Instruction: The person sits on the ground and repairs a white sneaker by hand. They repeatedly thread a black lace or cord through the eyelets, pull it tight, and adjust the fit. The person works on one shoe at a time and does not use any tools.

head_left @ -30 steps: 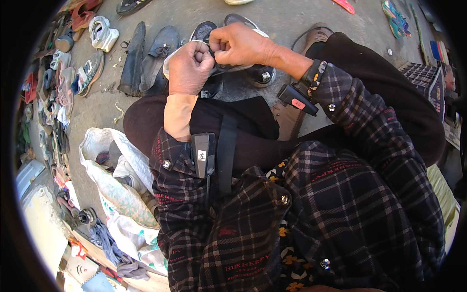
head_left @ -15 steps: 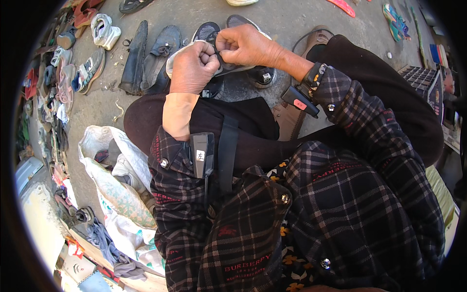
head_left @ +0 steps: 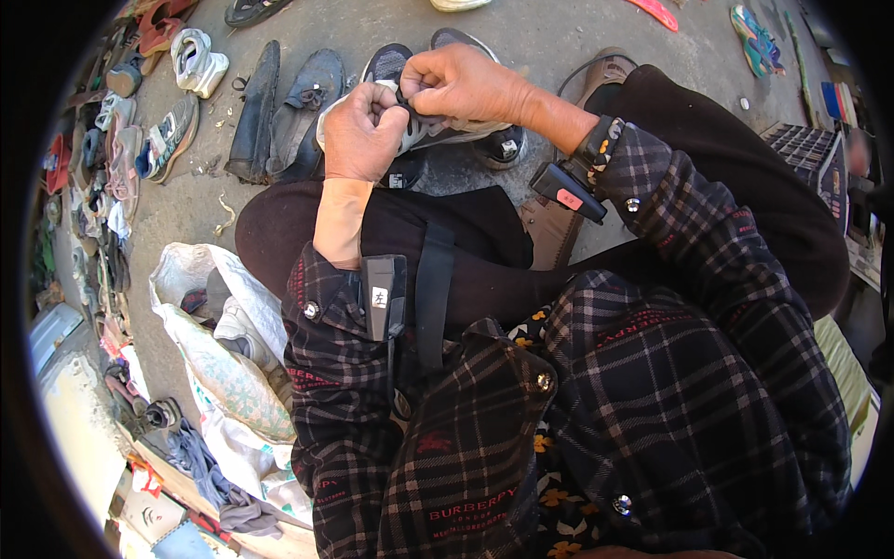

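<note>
My left hand (head_left: 361,135) and my right hand (head_left: 466,86) meet above a pair of grey sneakers (head_left: 387,61) at the top middle. The fingers of both are closed in a pinch. A small dark strip, like a shoelace, shows between the fingertips. Under the hands a whitish shoe edge (head_left: 410,138) is visible; the rest is hidden by the hands. The second grey sneaker (head_left: 453,39) points away just right of the first. A dark heel with a pale label (head_left: 507,149) lies below my right wrist.
Left of my hands stand two dark slip-on shoes (head_left: 300,121). Farther left are a white sneaker (head_left: 197,63), a striped sneaker (head_left: 169,138) and a long row of shoes. An open white sack (head_left: 186,270) with shoes lies beside my left knee. A grey crate (head_left: 805,154) stands at right.
Both hands have shifted slightly to the left, and the left one a little lower. The fingertips stay close together in their pinch; the shoes around stay put.
</note>
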A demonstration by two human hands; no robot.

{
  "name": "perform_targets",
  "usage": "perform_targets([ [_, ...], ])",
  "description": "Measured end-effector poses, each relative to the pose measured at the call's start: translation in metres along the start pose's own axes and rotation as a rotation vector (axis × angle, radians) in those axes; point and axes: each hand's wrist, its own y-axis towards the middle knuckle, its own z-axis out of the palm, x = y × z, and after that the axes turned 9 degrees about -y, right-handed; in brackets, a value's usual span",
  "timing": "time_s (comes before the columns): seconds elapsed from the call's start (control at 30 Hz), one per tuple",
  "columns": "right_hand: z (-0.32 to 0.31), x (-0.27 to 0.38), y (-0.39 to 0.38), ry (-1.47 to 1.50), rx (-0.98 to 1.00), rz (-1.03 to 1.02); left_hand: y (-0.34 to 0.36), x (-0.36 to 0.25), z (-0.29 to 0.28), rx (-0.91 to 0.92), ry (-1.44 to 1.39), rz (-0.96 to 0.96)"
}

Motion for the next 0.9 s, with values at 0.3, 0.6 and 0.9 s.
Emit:
perform_targets([
  [0.3, -0.009, 0.005, 0.003, -0.086, 0.061, 0.076, 0.001, 0.001, 0.001, 0.029, -0.069, -0.045],
  [0.6, -0.002, 0.002, -0.002, -0.002, -0.038, 0.054, 0.0, -0.002, 0.002, -0.011, -0.033, -0.02],
  [0.9, 0.003, -0.005, -0.004, 0.086, -0.099, -0.003, -0.002, -0.001, 0.001, -0.04, -0.111, -0.044],
])
